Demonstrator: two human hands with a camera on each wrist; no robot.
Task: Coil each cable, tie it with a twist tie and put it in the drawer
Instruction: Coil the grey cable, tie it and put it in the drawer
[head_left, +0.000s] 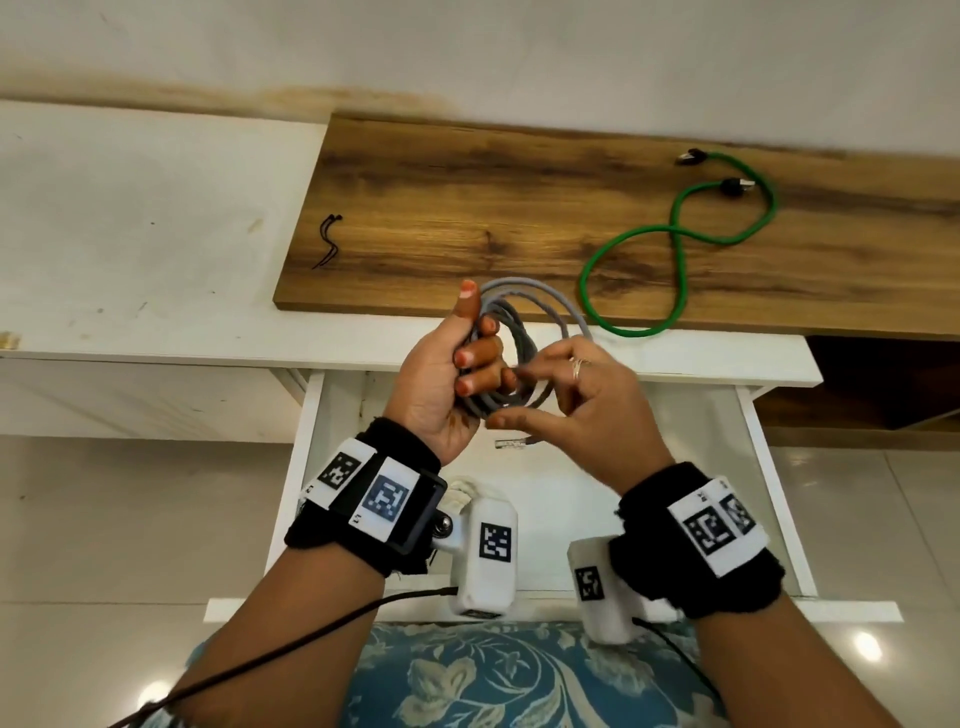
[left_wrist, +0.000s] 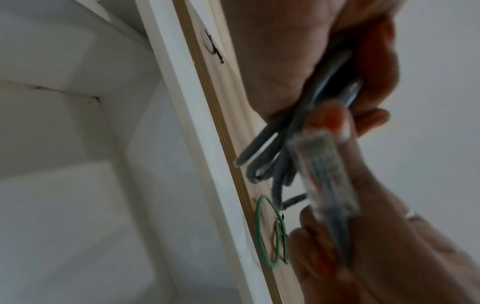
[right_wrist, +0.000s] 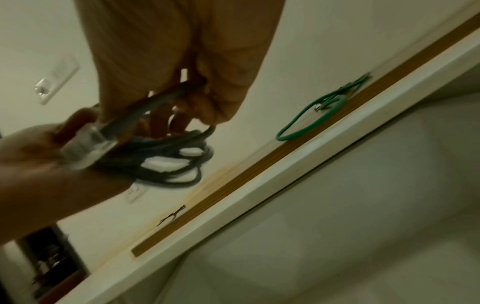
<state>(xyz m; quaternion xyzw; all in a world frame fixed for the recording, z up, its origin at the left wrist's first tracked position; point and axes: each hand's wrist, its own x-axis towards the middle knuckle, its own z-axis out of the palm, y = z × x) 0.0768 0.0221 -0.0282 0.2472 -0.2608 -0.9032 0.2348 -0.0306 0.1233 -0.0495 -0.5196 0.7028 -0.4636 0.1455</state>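
Note:
My left hand grips a coiled grey cable in front of me, above the open white drawer. My right hand reaches into the coil from the right, and its thumb and fingers pinch a strand. The cable's clear connector hangs just below the hands; it is blurred in both wrist views. A green cable lies loose in a figure of eight on the wooden top. A black twist tie lies at that top's left end.
The wooden top runs along the wall behind the drawer. A white cabinet top lies to its left, and a dark open shelf sits lower right. Wall sockets show in the right wrist view.

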